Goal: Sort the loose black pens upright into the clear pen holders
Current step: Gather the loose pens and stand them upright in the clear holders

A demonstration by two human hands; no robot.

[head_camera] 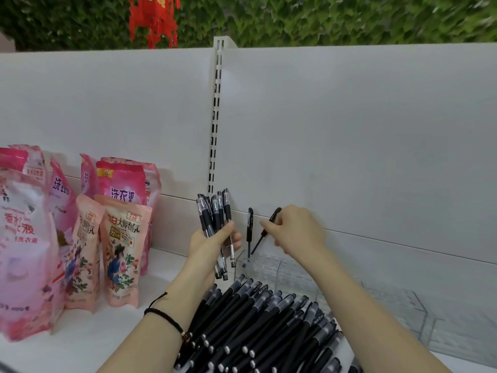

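Pink detergent pouches [80,238] stand below a red ornament [153,20].

Pile of loose black pens [258,327] runs off the bottom edge, so its near end and count cannot be read; both forearms are cut there too. Left hand [212,246] covers the mid-barrels of its pen bundle [215,211]; right hand [298,230] shows mostly its back, its fingers [266,226] hiding the middle of the single pen [275,214] they pinch. Clear pen holders [295,267] show only faint wall lines, compartments not countable; pink pouches [24,238] clipped by left edge, small print blurred; red ornament [153,17] cut by top edge, smeared.
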